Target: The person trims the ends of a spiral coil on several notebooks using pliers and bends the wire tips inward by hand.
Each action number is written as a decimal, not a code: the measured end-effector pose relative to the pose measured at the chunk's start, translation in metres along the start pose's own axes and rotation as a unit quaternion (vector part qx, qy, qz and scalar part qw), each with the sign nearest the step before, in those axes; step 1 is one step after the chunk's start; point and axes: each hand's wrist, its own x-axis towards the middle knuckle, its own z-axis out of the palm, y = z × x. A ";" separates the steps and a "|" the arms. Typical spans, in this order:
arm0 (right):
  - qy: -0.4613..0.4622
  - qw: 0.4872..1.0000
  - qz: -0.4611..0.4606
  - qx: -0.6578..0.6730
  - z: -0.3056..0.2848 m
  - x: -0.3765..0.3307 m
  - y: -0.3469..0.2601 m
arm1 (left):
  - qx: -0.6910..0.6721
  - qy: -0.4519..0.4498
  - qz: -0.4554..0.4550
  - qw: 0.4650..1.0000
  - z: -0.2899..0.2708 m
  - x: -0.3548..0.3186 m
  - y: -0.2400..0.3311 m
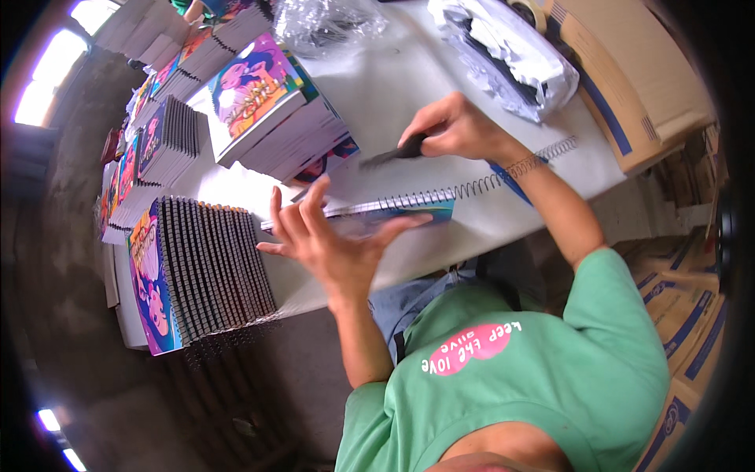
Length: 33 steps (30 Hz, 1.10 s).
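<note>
Both hands are raised at the near edge of the desk. The left hand is open, fingers fanned over the 9 o'clock end of a notebook; whether it presses on the pages or hangs just above them, I cannot tell. The right hand closes round a black-handled tool, whose blurred tip reaches toward 9 o'clock, so its exact kind is unclear.

The notebook lies below the tool, a dark spiral coil running along its edge and out past its end toward 2 o'clock, passing by the right forearm. From the notebook, a row of coil-bound books stands at 8 o'clock, a pile of books at 10 o'clock, a plastic-wrapped bundle at 1 o'clock and a cardboard box at 2 o'clock.

The step in hand looks like fitting the coil to the notebook, with the surplus length not yet trimmed. The next move seems to call for the left hand steadying the pages and the coil being fully seated before the tool works on its end.
</note>
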 end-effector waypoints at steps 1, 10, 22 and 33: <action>-0.011 0.989 -0.002 0.144 -0.002 -0.006 -0.008 | -0.010 -0.004 0.000 1.000 -0.001 0.000 -0.021; -0.151 0.951 -0.238 0.128 0.015 0.011 -0.042 | -0.051 0.050 0.045 0.996 -0.001 0.005 -0.027; -0.127 0.966 -0.214 0.076 0.027 0.018 -0.035 | -0.154 0.066 0.037 0.985 0.001 0.004 -0.035; -0.050 0.992 -0.109 -0.037 0.045 0.026 -0.017 | -0.262 0.053 -0.037 0.963 0.003 0.005 -0.046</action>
